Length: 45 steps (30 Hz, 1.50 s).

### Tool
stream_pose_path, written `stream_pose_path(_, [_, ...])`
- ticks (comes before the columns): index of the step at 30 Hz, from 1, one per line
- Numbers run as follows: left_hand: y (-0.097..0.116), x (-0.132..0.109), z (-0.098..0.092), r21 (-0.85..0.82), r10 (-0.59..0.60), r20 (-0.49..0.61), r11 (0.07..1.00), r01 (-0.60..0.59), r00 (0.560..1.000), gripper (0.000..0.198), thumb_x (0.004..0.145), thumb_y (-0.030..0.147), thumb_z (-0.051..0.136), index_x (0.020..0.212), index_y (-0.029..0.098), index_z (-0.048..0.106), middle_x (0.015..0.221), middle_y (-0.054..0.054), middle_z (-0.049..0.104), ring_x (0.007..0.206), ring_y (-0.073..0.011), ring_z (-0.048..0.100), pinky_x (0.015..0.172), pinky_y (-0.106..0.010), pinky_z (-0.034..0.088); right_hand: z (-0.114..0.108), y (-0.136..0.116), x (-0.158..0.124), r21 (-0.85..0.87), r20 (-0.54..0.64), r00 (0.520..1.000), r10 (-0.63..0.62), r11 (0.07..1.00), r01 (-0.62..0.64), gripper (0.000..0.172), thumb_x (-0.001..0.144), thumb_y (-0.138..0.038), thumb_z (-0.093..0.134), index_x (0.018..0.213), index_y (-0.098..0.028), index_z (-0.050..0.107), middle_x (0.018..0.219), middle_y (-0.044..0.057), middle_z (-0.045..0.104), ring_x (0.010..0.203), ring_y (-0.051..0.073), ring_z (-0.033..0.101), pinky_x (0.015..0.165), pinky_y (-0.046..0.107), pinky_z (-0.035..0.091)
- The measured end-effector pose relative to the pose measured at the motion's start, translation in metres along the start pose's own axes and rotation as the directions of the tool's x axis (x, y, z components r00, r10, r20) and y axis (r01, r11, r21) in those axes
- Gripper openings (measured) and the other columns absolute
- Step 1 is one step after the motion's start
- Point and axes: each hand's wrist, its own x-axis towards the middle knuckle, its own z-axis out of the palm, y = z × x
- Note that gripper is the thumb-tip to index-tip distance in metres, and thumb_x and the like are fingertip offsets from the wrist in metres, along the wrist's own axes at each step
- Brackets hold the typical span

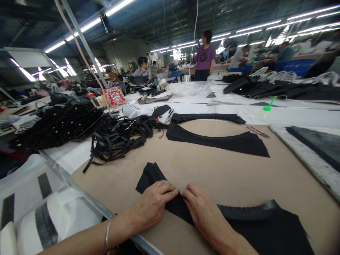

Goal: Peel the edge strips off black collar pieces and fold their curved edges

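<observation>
Head view: my left fingers (170, 194) pinch the black piece (178, 209) at its edge; right fingers (187, 195) press beside, grip hidden. Best fold short, even stretches.

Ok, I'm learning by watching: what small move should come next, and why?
Probably press the black piece along its edge where the left hand and right hand nearly meet, since beyond the right hand that edge already carries a puckered band.

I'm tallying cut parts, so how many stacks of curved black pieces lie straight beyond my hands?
2. The nearer stack lies on the brown sheet; the farther stack is just behind it, at the sheet's back edge. More may be hidden beneath.
</observation>
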Motion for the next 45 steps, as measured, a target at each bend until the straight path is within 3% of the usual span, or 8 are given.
stream_pose_path(4, [0.000, -0.005, 0.000, 0.025, 0.006, -0.020, 1.000, -0.005, 1.000, 0.040, 0.095, 0.009, 0.037, 0.127, 0.022, 0.058, 0.121, -0.006, 0.062, 0.114, -0.0190, 0.052, 0.102, -0.034, 0.043, -0.010, 0.004, -0.005, 0.087, 0.022, 0.999, 0.027, 0.996, -0.028, 0.021, 0.093, -0.007, 0.044, 0.088, -0.018, 0.061, 0.092, 0.004, 0.056, 0.090, 0.019, 0.052, 0.083, 0.034, 0.044])
stream_pose_path(19, [0.014, 0.002, -0.002, 0.185, 0.006, 0.027, 0.983, -0.011, 1.000, 0.043, 0.092, 0.010, 0.042, 0.127, 0.029, 0.058, 0.106, -0.007, 0.058, 0.100, -0.0215, 0.051, 0.092, -0.041, 0.046, -0.026, 0.026, -0.036, 0.043, 0.065, 0.995, -0.071, 0.997, 0.068, 0.025, 0.095, -0.008, 0.039, 0.096, -0.018, 0.062, 0.095, 0.006, 0.056, 0.089, 0.020, 0.052, 0.082, 0.036, 0.044])
stream_pose_path(24, [0.023, 0.005, 0.001, 0.141, -0.019, -0.051, 0.990, 0.026, 0.999, 0.046, 0.089, 0.004, 0.038, 0.121, 0.026, 0.062, 0.119, -0.009, 0.055, 0.110, -0.0237, 0.049, 0.094, -0.043, 0.045, -0.031, 0.029, -0.045, -0.005, 0.077, 0.993, -0.086, 0.996, 0.087, 0.025, 0.094, -0.006, 0.039, 0.096, -0.017, 0.061, 0.095, 0.007, 0.055, 0.089, 0.022, 0.051, 0.082, 0.038, 0.045])
stream_pose_path(30, [0.047, 0.017, 0.021, -0.013, -0.023, 0.004, 1.000, 0.023, 1.000, 0.040, 0.091, 0.007, 0.040, 0.124, 0.021, 0.058, 0.110, -0.006, 0.062, 0.101, -0.0198, 0.054, 0.094, -0.037, 0.046, -0.031, 0.030, -0.045, -0.019, 0.071, 0.992, -0.101, 0.995, 0.102, 0.024, 0.092, -0.004, 0.041, 0.099, -0.016, 0.060, 0.096, 0.007, 0.055, 0.090, 0.021, 0.051, 0.085, 0.038, 0.045])
stream_pose_path(34, [0.049, 0.012, 0.025, 0.002, 0.030, 0.015, 1.000, -0.030, 0.999, 0.041, 0.091, 0.007, 0.040, 0.128, 0.019, 0.054, 0.112, -0.007, 0.063, 0.104, -0.0194, 0.055, 0.096, -0.036, 0.046, -0.025, 0.026, -0.049, -0.042, 0.053, 0.994, -0.094, 0.994, 0.096, 0.024, 0.090, 0.000, 0.042, 0.099, -0.016, 0.059, 0.096, 0.006, 0.054, 0.089, 0.020, 0.051, 0.085, 0.038, 0.046])
stream_pose_path(39, [0.029, -0.003, 0.003, 0.040, 0.165, 0.097, 0.985, -0.169, 0.982, 0.040, 0.092, 0.009, 0.038, 0.127, 0.017, 0.055, 0.119, -0.007, 0.063, 0.112, -0.0191, 0.054, 0.104, -0.038, 0.042, 0.001, 0.003, -0.050, -0.110, -0.045, 0.998, -0.041, 0.993, 0.036, 0.024, 0.087, 0.001, 0.046, 0.093, -0.017, 0.059, 0.093, 0.006, 0.055, 0.086, 0.022, 0.052, 0.080, 0.039, 0.048])
stream_pose_path(42, [0.022, -0.011, -0.006, 0.088, 0.168, 0.121, 0.980, -0.179, 0.978, 0.042, 0.090, 0.008, 0.038, 0.127, 0.018, 0.055, 0.122, -0.006, 0.063, 0.117, -0.0201, 0.053, 0.107, -0.042, 0.039, 0.016, -0.008, -0.043, -0.164, -0.108, 0.993, -0.043, 0.986, 0.025, 0.022, 0.085, 0.001, 0.048, 0.090, -0.017, 0.060, 0.089, 0.006, 0.056, 0.082, 0.022, 0.053, 0.076, 0.039, 0.050])
stream_pose_path(45, [0.026, -0.016, -0.004, 0.145, 0.139, 0.067, 0.978, -0.147, 0.988, 0.045, 0.087, 0.006, 0.040, 0.129, 0.016, 0.053, 0.125, -0.008, 0.061, 0.118, -0.0217, 0.052, 0.107, -0.044, 0.040, 0.020, -0.008, -0.042, -0.167, -0.115, 0.991, -0.066, 0.985, 0.046, 0.020, 0.085, 0.001, 0.050, 0.089, -0.017, 0.059, 0.088, 0.006, 0.056, 0.081, 0.023, 0.053, 0.074, 0.040, 0.050])
